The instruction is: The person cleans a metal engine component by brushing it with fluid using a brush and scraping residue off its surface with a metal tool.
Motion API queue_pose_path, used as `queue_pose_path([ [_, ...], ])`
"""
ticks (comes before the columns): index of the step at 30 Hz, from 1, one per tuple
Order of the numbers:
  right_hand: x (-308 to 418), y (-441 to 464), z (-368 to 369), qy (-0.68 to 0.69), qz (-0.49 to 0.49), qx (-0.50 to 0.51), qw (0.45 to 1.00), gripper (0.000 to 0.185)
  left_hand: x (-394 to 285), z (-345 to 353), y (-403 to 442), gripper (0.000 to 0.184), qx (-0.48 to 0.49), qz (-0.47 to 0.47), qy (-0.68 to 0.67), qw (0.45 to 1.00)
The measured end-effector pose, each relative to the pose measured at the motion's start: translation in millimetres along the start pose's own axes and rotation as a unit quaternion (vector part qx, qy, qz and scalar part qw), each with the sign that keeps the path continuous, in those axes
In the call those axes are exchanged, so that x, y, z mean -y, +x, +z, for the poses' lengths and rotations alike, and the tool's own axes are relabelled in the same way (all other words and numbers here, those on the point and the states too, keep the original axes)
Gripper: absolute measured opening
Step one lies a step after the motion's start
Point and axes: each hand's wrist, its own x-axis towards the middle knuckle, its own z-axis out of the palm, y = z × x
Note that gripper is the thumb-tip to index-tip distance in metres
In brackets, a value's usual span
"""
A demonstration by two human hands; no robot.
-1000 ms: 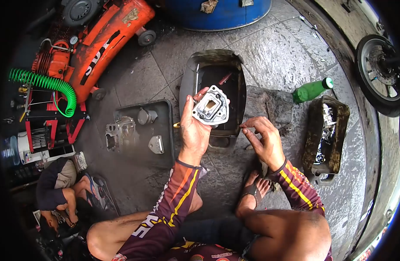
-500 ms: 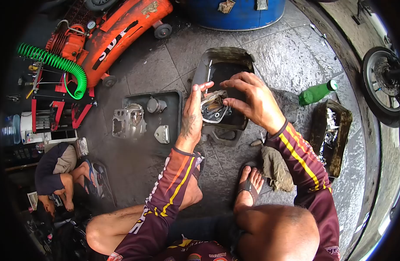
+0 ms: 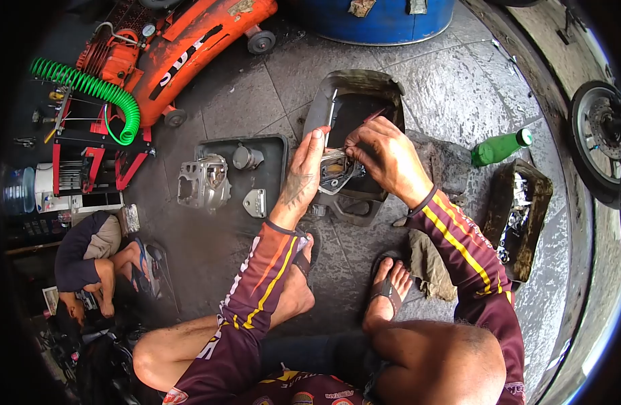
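A hollow metal engine part (image 3: 334,181) with an open top face is held over a dark plastic tray (image 3: 319,101). My left hand (image 3: 302,172) grips its left side, with some of the fingers hidden behind it. My right hand (image 3: 390,158) is closed in a pinch at the part's upper right edge; what lies between the fingertips is hidden. A thin reddish thing (image 3: 374,115) shows just beyond the right knuckles, too small to name. Near my left fingertips a slim metal rod (image 3: 332,111) stands out over the tray.
On the left, a second tray (image 3: 273,152) bears a piston (image 3: 248,157), a bracket (image 3: 255,202) and a metal casting (image 3: 206,182). To the right are a green bottle (image 3: 501,147), a rag (image 3: 432,266) and a parts bin (image 3: 524,229). A co-worker (image 3: 94,260) crouches at lower left; an orange compressor (image 3: 196,57) stands behind.
My right hand has gone from spread fingers to a pinch at the part's edge. The thin reddish thing now shows beyond it. My left hand keeps hold of the part.
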Motion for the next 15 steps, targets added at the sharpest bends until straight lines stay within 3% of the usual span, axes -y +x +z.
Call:
queue_pose_path([
  [2,-2,0,5,0.008,-0.001,-0.005,1.000,0.013,7,-2,3,0.064,-0.013,-0.028,-0.051,0.998],
  [4,-3,-3,11,0.147,0.152,-0.034,0.977,0.012,9,-6,4,0.064,-0.027,-0.054,-0.105,0.993],
  [6,0,-4,14,0.295,0.189,-0.073,0.934,0.009,8,-10,4,0.061,-0.006,-0.128,-0.205,0.970],
  [8,2,-5,12,0.356,0.253,-0.050,0.898,0.007,17,-12,8,0.059,-0.008,-0.119,-0.242,0.963],
  [10,-1,-8,13,0.347,0.262,-0.056,0.899,0.007,25,-15,13,0.056,-0.035,-0.109,-0.302,0.947],
  [12,-4,-10,12,0.324,0.265,-0.094,0.903,0.008,36,-26,19,0.055,-0.002,-0.112,-0.341,0.933],
  [15,-18,-16,3,0.220,0.249,-0.117,0.936,0.007,30,-32,19,0.058,0.012,-0.109,-0.381,0.918],
])
